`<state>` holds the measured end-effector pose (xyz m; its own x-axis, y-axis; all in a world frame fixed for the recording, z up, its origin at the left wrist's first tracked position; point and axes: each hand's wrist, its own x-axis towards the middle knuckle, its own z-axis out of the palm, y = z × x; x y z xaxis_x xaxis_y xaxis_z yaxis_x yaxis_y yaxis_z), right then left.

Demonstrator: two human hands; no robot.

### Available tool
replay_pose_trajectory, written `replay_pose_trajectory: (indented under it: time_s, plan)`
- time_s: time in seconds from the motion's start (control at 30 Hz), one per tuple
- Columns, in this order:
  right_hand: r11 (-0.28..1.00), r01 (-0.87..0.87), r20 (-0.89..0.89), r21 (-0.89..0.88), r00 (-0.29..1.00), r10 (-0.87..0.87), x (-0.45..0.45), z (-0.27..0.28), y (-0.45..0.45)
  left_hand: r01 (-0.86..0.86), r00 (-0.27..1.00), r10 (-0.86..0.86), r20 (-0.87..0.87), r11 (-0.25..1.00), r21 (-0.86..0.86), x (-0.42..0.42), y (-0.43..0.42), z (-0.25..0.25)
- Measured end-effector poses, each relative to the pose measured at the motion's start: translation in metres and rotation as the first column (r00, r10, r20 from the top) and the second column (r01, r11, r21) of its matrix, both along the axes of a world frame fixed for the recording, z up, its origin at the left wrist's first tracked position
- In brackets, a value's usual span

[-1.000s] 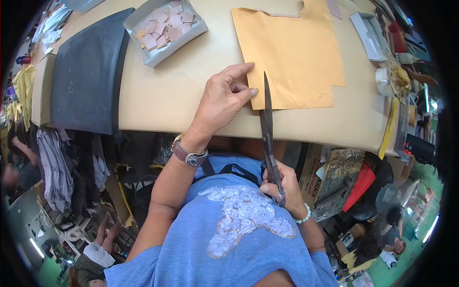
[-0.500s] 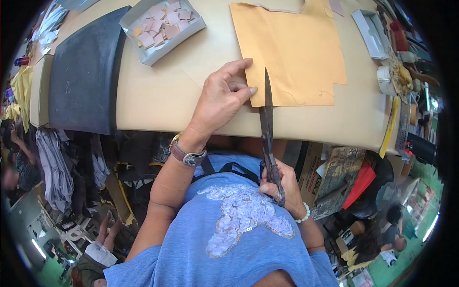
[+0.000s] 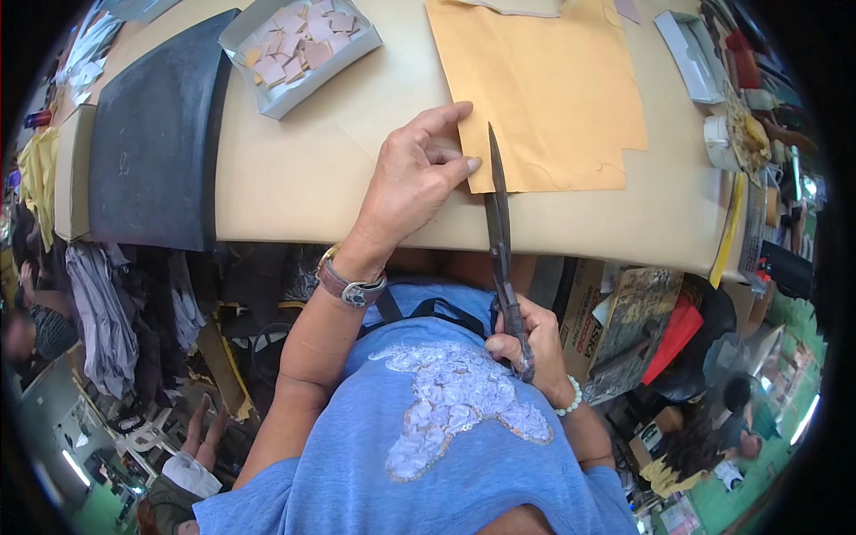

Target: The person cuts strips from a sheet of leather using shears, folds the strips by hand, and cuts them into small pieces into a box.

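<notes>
A yellow-orange cloth piece point(image 3: 553, 98) lies on the beige table point(image 3: 357, 178), a few loose threads near its lower edge. At the cloth's lower left corner, my left hand point(image 3: 415, 174) pinches the edge between thumb and fingers. Dark long-bladed scissors point(image 3: 499, 223) are in my right hand point(image 3: 533, 343), fingers wrapped round the handles near my body. Their blades look closed or nearly so and point away from me, the tip over the cloth just right of my left fingertips.
A white box point(image 3: 308, 80) of small pinkish pieces stands at the upper left, beside a black board point(image 3: 160, 143). On the right are an empty white box point(image 3: 691, 58), a tape roll point(image 3: 720, 143) and a yellow strip point(image 3: 728, 232). Other people show at the lower edges.
The cloth has slid slightly away from me, with its lower edge farther up the view. The scissors' tip has shifted slightly up and left. My left hand keeps its pinch.
</notes>
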<state>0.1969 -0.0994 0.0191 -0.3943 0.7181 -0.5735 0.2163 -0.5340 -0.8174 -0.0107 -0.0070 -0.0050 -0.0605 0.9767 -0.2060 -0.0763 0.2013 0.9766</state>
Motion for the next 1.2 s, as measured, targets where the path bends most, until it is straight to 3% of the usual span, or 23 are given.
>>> replay_pose_trajectory:
  time_s: [0.67, 0.77, 0.97, 1.07, 1.2]
  plan:
    - [0.999, 0.000, 0.123, -0.032, 0.992, 0.004, -0.004, 0.009, 0.001, 0.042, 0.999, -0.042, -0.002, 0.998, -0.039, -0.002, 0.002, 0.006]
    - [0.999, 0.025, 0.125, -0.048, 0.992, -0.019, -0.005, 0.010, 0.000, -0.018, 0.992, 0.026, 0.124, 0.998, -0.062, -0.002, 0.011, 0.013]
    - [0.999, 0.031, 0.038, -0.021, 0.999, -0.031, -0.002, 0.007, 0.000, 0.048, 0.999, -0.048, -0.006, 0.998, -0.046, -0.010, 0.021, 0.002]
    - [0.999, 0.034, 0.044, -0.016, 0.998, -0.034, -0.007, 0.007, 0.008, 0.051, 0.994, -0.051, 0.094, 0.999, 0.000, -0.009, 0.019, 0.001]
    - [1.000, 0.011, 0.014, -0.006, 1.000, -0.011, -0.010, 0.006, 0.023, 0.094, 0.993, -0.091, 0.070, 0.995, -0.034, -0.011, 0.015, 0.006]
